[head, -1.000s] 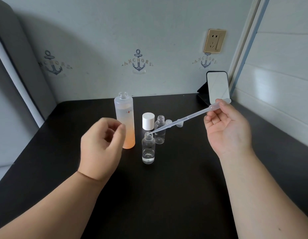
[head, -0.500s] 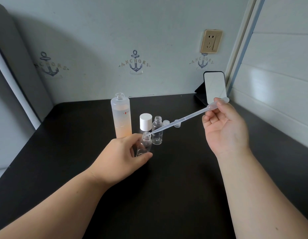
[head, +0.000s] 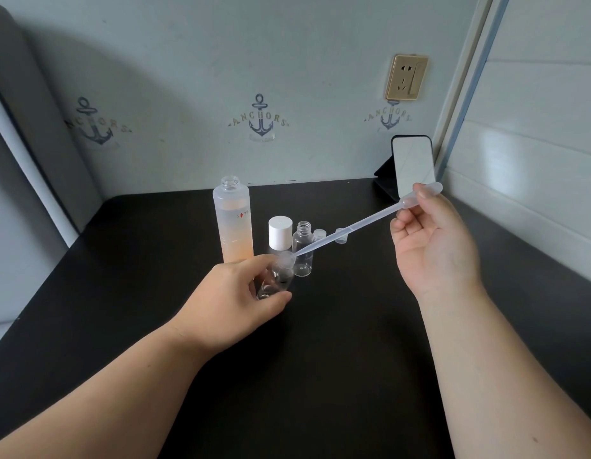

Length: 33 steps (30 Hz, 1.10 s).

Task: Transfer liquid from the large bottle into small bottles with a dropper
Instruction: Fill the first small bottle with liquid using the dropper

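1. Against the frame half a second back: left hand [head: 234, 293] still grips the near small bottle [head: 276, 279], fingers and thumb curled round its body. The bottle now leans to the right, where before it stood nearly upright. A full second back this hand was raised and held nothing, and the bottle stood alone on the table.
2. Right hand [head: 430, 240], centre right of frame, stays as before: thumb and fingers pinch the bulb of the dropper [head: 350, 230]. The stem slants down-left, tip at the mouth of the held bottle.
3. Large bottle [head: 233, 223]: one, uncapped, upright, just behind the left hand at frame centre; orange liquid in the lower part, clear above.
4. Small bottles: two. One held, the second [head: 303, 248] upright and open just right of it.
5. White cap [head: 280, 232]: one, between the large bottle and the second small bottle.
6. Small clear caps [head: 319, 234]: two, behind the dropper stem.
7. Mirror [head: 413, 167]: one, propped in the upper right on the black table [head: 320, 376].
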Motion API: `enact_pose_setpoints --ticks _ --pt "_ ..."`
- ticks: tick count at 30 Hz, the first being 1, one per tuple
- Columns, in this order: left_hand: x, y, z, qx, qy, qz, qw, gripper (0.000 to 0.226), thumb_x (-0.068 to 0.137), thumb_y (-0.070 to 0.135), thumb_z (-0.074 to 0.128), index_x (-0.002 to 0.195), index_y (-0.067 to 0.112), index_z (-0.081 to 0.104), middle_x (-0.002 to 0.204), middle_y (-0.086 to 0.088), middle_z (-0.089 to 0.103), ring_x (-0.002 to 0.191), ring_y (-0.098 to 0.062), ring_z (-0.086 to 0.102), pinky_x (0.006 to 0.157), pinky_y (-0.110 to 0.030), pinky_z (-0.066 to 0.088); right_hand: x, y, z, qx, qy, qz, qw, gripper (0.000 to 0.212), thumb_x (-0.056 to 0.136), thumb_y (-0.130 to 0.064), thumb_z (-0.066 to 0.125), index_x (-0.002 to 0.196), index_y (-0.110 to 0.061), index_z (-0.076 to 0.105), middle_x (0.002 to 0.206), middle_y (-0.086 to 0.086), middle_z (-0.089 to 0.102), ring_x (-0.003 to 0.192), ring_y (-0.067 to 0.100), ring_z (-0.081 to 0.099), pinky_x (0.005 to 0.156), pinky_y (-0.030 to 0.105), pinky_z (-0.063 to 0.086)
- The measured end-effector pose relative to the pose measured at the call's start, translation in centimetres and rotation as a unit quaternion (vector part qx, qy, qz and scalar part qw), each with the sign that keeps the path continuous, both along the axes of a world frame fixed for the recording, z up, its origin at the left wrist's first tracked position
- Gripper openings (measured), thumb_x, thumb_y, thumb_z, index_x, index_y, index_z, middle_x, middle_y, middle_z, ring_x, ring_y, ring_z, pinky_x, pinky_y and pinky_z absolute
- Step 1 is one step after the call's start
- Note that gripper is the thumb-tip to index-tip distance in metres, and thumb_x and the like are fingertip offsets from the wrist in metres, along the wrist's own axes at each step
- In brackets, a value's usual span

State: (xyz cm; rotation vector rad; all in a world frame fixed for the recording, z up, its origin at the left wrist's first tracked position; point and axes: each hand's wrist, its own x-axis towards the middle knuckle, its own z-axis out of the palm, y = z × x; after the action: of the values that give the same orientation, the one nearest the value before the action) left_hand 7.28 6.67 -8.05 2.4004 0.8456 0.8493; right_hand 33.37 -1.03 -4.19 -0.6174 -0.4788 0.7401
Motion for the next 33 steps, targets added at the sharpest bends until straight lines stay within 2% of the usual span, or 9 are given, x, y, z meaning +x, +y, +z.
enact_pose_setpoints --ticks 6,14,33 --pt "-0.01 0.13 -0.05 0.002 -0.001 -0.003 1.000 0.020 0.083 0.035 0.077 0.097 0.040 0.064 0.087 0.027 0.062 0.073 -0.006 0.060 0.060 -0.010 0.041 -0.02 0.05 -0.12 -0.010 0.016 -0.005 1.000 0.012 0.094 -0.006 0.065 0.089 -0.011 0.074 0.076 0.002 0.066 0.065 0.011 0.059 0.064 0.021 0.049" --pt "-0.15 0.22 -0.27 0.001 -0.005 -0.001 1.000 0.026 0.083 0.038 0.075 0.107 0.041 0.065 0.084 0.029 0.062 0.072 -0.001 0.060 0.061 -0.009 0.041 -0.15 -0.01 -0.04 -0.009 0.018 -0.004 1.000 0.010 0.095 -0.004 0.063 0.091 -0.008 0.072 0.075 0.002 0.066 0.063 0.011 0.056 0.062 0.020 0.047" --pt "-0.14 0.23 -0.21 -0.008 -0.003 0.002 1.000 0.021 0.084 0.039 0.075 0.102 0.042 0.064 0.086 0.030 0.062 0.075 -0.003 0.060 0.061 -0.009 0.042 0.30 0.06 -0.40 -0.012 -0.008 -0.001 1.000 0.009 0.095 -0.001 0.063 0.094 -0.007 0.070 0.076 0.002 0.066 0.056 0.009 0.047 0.058 0.017 0.040"
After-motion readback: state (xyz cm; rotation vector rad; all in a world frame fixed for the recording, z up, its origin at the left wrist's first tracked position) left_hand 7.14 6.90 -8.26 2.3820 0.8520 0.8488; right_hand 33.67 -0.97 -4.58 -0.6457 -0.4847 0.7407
